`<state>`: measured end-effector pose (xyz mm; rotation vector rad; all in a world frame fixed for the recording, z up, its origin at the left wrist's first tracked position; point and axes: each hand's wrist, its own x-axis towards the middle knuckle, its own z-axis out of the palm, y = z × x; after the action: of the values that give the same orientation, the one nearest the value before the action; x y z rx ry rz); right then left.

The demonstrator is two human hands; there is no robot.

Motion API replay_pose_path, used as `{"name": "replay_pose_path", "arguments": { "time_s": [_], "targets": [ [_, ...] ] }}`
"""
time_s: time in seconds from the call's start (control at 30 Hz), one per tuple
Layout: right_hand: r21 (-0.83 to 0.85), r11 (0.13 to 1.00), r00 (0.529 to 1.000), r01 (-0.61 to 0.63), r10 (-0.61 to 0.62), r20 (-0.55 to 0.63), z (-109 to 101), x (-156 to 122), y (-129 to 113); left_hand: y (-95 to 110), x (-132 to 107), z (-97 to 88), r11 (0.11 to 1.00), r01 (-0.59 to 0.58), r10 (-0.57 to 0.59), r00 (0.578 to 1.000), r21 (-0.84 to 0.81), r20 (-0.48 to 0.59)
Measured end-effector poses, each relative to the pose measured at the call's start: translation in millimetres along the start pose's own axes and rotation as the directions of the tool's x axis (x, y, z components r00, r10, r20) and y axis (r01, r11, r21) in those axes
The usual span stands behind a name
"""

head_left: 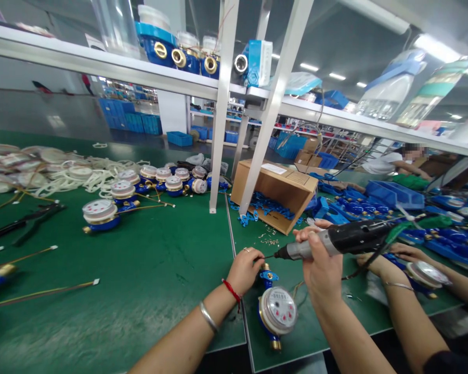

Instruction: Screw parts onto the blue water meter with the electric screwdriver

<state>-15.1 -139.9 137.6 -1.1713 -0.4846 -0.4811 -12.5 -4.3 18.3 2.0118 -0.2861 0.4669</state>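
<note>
My right hand [322,265] grips the screwdriver [343,240], tip at the blue fitting [268,275] of the water meter [276,310] by the tabletop [140,291] front edge; my left hand [245,270] pinches that fitting. Fastening, I judge: the bit must sit square.

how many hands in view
4: left hand at the meter; right hand gripping the driver; co-worker's near hand and co-worker's far hand at right. Others may be hidden.

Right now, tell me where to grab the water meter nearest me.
Probably pinch the water meter across its round dial housing, from the near side. It lies dial-up with pipe ends fore and aft; the left hand and screwdriver crowd the far end.
</note>
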Motion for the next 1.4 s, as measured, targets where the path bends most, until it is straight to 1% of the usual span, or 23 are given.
{"name": "replay_pose_path", "arguments": {
  "time_s": [0.07,0.1,0.13,0.17,0.23,0.27,0.3,0.33,0.37,0.43,0.53,0.63,0.8,1.03,1.2,1.27,1.3,1.33,1.4],
  "targets": [
    [0.01,1.0,0.999,0.024,-0.024,-0.026,2.1,-1.7,-6.2,-4.0,2.6,1.2,0.982,0.098,-0.1,0.995,-0.161,-0.007],
    [0.022,0.999,0.999,0.034,-0.033,-0.038,3.7,-2.4,-9.7,-6.3,4.1,1.7,0.945,0.163,-0.166,0.986,-0.284,0.014],
    [0.035,0.998,0.998,0.044,-0.042,-0.046,5.6,-3.1,-13.2,-8.1,5.5,1.9,0.877,0.232,-0.231,0.971,-0.422,0.054],
    [0.047,0.998,0.998,0.05,-0.048,-0.051,7.6,-3.9,-16.4,-9.2,6.7,1.7,0.777,0.297,-0.287,0.952,-0.555,0.108],
    [0.054,0.997,0.998,0.057,-0.055,-0.043,11.7,-5.5,-22.1,-8.6,8.2,0.1,0.54,0.384,-0.346,0.912,-0.749,0.218],
    [0.053,0.997,0.997,0.063,-0.061,-0.036,13.6,-6.3,-24.3,-7.1,8.4,-1.2,0.436,0.404,-0.353,0.899,-0.804,0.26],
    [0.05,0.996,0.997,0.07,-0.068,-0.027,15.3,-7.0,-26.1,-5.0,8.4,-2.7,0.356,0.416,-0.346,0.891,-0.837,0.295],
    [0.046,0.996,0.997,0.075,-0.074,-0.018,16.7,-7.7,-27.5,-2.6,8.3,-4.2,0.3,0.424,-0.33,0.887,-0.855,0.324],
    [0.042,0.996,0.997,0.083,-0.083,-0.011,17.9,-8.3,-28.5,-0.3,8.0,-5.6,0.265,0.432,-0.312,0.884,-0.862,0.347],
    [0.035,0.994,0.995,0.101,-0.1,-0.005,19.4,-8.9,-29.6,3.5,7.5,-7.7,0.239,0.447,-0.284,0.881,-0.862,0.378],
    [0.038,0.993,0.993,0.114,-0.114,0.004,20.0,-9.0,-29.9,5.6,7.0,-8.7,0.23,0.465,-0.267,0.875,-0.855,0.404],
    [0.049,0.994,0.995,0.099,-0.1,0.015,20.0,-9.2,-30.0,4.9,6.4,-7.8,0.228,0.468,-0.256,0.875,-0.854,0.411],
    [0.047,0.995,0.996,0.086,-0.088,0.029,20.6,-10.3,-31.3,2.7,5.5,-4.9,0.267,0.485,-0.264,0.868,-0.833,0.421],
    [0.043,0.994,0.993,0.101,-0.104,0.055,20.5,-10.7,-31.6,-1.0,5.3,-2.5,0.265,0.464,-0.229,0.882,-0.845,0.412],
    [0.044,0.995,0.993,0.095,-0.098,0.071,20.6,-10.4,-32.1,-1.1,4.7,-1.0,0.311,0.483,-0.254,0.872,-0.819,0.418],
    [0.036,0.995,0.993,0.09,-0.092,0.075,20.5,-10.3,-31.8,-1.1,4.8,0.2,0.354,0.464,-0.26,0.883,-0.812,0.392],
    [0.028,0.996,0.993,0.087,-0.089,0.075,20.1,-10.3,-31.1,-1.7,5.0,1.1,0.404,0.436,-0.259,0.897,-0.804,0.357],
    [0.018,0.996,0.994,0.083,-0.085,0.075,19.4,-10.3,-29.9,-2.9,5.1,2.2,0.48,0.399,-0.258,0.915,-0.781,0.309],
    [-0.009,0.997,0.994,0.071,-0.07,0.079,16.9,-10.0,-25.9,-7.0,4.9,4.9,0.684,0.321,-0.256,0.946,-0.654,0.197]
  ]
}}
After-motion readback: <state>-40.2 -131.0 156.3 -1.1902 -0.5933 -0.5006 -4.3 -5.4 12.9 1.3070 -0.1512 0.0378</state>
